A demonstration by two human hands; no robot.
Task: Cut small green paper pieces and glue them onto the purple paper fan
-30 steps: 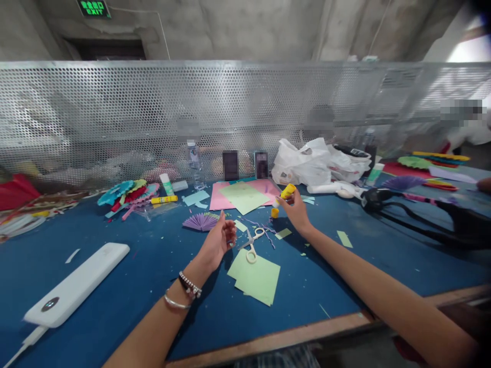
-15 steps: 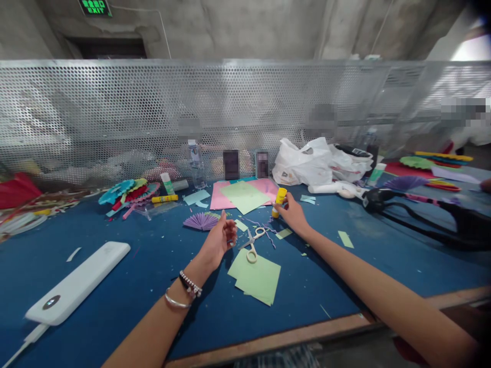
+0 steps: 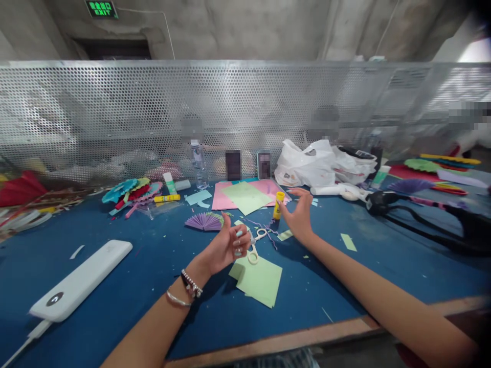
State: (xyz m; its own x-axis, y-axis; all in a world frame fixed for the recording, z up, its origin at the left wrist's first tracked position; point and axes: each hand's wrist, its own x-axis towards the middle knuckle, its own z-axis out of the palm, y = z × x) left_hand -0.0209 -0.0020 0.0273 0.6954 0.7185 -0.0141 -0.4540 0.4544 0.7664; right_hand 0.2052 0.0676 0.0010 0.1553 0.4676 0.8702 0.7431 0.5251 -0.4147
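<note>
My right hand is open, thumb and fingers spread just beside a yellow glue stick that stands upright on the table. My left hand hovers above the table, thumb raised and fingers loosely curled, with nothing in it. Partly behind its fingertips lie scissors with cream handles. The handles rest at the edge of a few light green paper squares. Left of the scissors sits a purple pleated paper fan. Farther back, a green sheet overlaps pink sheets.
A white power bank with a cable lies at left. Paper flowers and another yellow glue stick are at back left. A white plastic bag and a black strap lie right. A perforated metal divider stands behind.
My right hand has let go of the glue stick, which now stands upright, and its fingers have spread. My left hand has moved right, towards the scissors.
</note>
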